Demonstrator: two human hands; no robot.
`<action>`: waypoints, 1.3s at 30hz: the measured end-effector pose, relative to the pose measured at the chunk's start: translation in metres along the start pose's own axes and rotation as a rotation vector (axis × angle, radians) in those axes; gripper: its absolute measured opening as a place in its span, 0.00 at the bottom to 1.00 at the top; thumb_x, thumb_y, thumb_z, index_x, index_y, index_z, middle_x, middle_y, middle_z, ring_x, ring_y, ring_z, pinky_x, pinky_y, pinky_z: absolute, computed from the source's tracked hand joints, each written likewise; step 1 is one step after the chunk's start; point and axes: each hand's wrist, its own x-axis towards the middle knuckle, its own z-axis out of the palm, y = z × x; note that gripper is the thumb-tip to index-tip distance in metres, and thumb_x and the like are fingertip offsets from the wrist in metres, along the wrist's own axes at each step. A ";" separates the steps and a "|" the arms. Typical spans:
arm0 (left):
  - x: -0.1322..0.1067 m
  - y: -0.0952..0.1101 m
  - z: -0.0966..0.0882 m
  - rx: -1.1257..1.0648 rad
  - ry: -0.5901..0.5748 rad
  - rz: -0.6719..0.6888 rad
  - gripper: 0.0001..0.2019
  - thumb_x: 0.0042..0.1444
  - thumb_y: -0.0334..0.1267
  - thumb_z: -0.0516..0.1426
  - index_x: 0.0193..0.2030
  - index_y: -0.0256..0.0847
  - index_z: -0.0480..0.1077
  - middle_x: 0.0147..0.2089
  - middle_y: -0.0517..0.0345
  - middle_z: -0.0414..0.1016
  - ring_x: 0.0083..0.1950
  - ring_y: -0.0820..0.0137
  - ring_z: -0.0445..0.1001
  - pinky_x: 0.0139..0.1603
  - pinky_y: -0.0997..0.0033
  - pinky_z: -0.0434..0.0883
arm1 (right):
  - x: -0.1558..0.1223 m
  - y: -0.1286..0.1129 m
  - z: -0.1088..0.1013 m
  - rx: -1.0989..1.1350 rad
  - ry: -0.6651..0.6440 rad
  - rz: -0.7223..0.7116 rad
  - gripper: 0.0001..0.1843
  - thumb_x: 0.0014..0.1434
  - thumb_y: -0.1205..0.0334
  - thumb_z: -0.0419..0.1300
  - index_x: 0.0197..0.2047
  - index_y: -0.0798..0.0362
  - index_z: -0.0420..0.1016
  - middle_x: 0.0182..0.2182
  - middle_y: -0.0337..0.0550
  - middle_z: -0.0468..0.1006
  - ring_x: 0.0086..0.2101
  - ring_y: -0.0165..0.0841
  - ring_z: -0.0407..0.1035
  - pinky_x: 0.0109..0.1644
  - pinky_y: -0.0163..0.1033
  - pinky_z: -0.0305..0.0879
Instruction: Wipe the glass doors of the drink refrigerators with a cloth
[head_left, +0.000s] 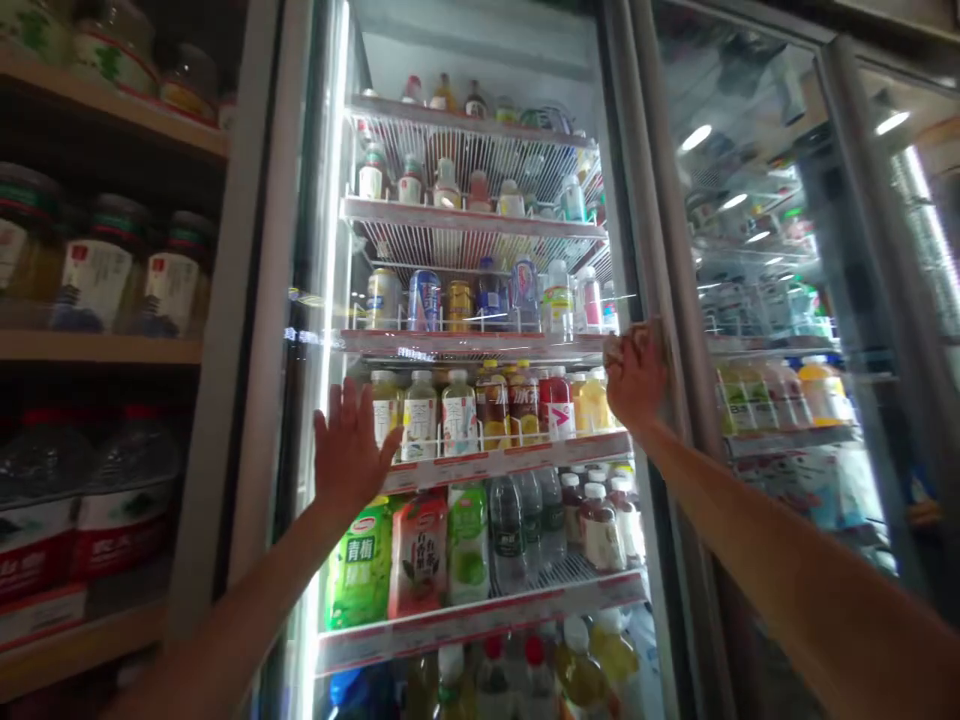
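A tall glass-door drinks fridge [480, 450] fills the middle of the view, its shelves lined with bottles and cans. My left hand [350, 455] is raised with fingers spread and palm toward the glass, near the bottled teas [420, 415] behind it. Whether the palm touches the glass, I cannot tell. At the door's right side, next to the metal frame [664, 300], my right hand [637, 380] has bent fingers against the glass. A small pale, crumpled-looking patch shows at its fingertips; what it is stays unclear.
Wooden shelves [97, 345] on the left carry large jars [97, 260] and big bottles with red labels [127, 510]. On the right stands another glass door [757, 300] with more drinks behind it and ceiling lights reflected in it.
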 end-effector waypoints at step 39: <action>-0.002 0.008 -0.022 0.095 -0.154 -0.029 0.33 0.59 0.48 0.49 0.66 0.31 0.46 0.69 0.38 0.38 0.70 0.56 0.37 0.66 0.47 0.46 | -0.043 -0.138 0.010 0.275 -0.314 -0.641 0.20 0.59 0.64 0.49 0.55 0.45 0.66 0.63 0.38 0.56 0.61 0.34 0.50 0.64 0.49 0.43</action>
